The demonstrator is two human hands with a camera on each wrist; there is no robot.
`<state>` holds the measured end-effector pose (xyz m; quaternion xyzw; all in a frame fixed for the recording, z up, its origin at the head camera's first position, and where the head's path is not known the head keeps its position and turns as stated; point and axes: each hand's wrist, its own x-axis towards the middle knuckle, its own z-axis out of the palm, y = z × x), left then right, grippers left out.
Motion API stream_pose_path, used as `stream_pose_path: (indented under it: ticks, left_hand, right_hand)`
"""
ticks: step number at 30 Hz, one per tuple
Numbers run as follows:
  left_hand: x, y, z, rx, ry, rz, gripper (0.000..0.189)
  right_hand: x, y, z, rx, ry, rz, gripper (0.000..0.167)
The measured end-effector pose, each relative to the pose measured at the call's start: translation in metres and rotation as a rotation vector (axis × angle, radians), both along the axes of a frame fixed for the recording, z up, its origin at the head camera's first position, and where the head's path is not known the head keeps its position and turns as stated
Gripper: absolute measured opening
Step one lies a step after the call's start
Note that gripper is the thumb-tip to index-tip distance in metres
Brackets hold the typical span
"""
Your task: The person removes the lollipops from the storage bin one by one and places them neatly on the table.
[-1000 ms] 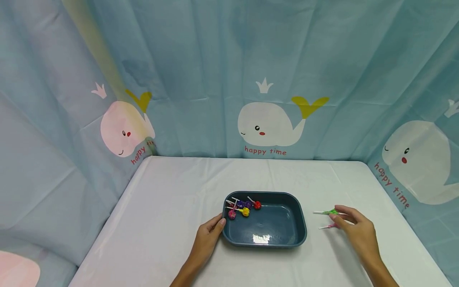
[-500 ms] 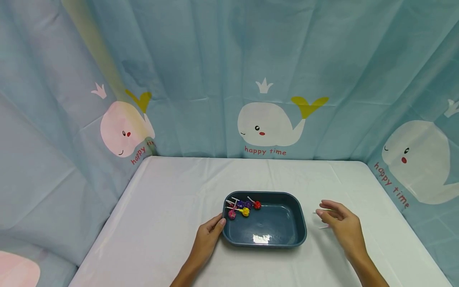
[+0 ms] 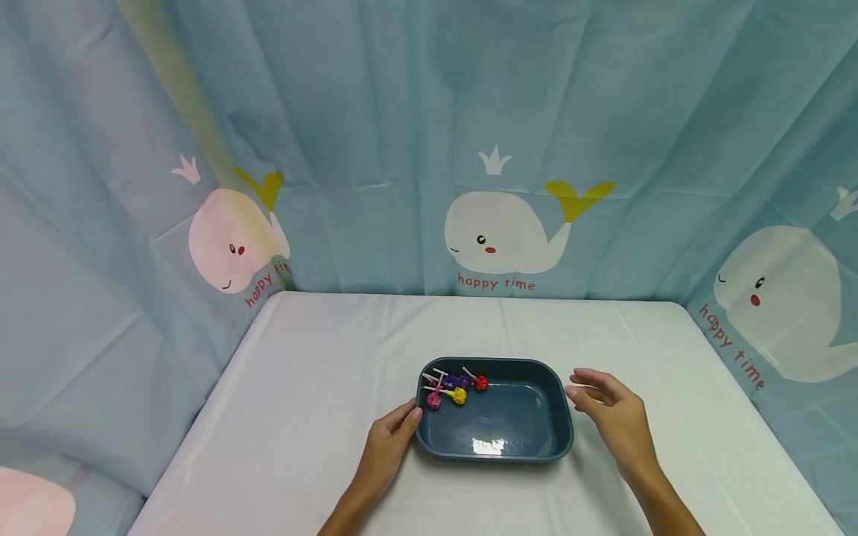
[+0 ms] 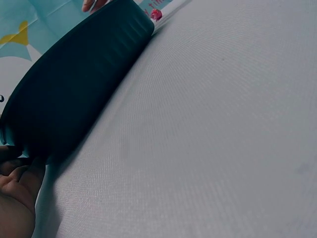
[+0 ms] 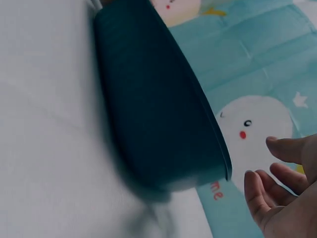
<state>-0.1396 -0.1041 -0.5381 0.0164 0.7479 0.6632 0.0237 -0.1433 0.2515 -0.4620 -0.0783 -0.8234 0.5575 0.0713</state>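
A dark blue tray (image 3: 516, 420) sits on the white table. My left hand (image 3: 389, 443) grips its left end, thumb at the rim; in the left wrist view its fingers (image 4: 22, 181) are under the rim. Several lollipops lie at the tray's far left: a yellow one (image 3: 459, 396), a red one (image 3: 481, 383), a pink one (image 3: 433, 401) and purple ones (image 3: 457, 382). Just off the right end is my right hand (image 3: 617, 417), its fingers loosely bent. The right wrist view shows a gap between thumb and fingers (image 5: 257, 196), with nothing held.
In the left wrist view a pink lollipop (image 4: 156, 15) lies on the table past the tray's far end; the head view hides it behind my right hand. Blue curtains (image 3: 375, 149) with printed whales hang along the table's back and sides.
My right hand has moved left from the green and pink lollipops to the tray's right end; both are now out of sight in the head view. My left hand and the tray stay put.
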Motion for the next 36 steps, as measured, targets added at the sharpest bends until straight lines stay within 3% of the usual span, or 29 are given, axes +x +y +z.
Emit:
stream_pose_path:
  ticks: [10,36]
  left_hand:
    - [0.0,0.0,-0.001,-0.012,-0.004,0.005,0.055]
    - [0.001,0.002,0.001,-0.016,0.007,0.026,0.05]
  right_hand:
    - [-0.002,-0.022,0.003,-0.102,0.01,0.054,0.051]
    - [-0.012,-0.063,-0.002,-0.047,-0.044,0.113,0.048]
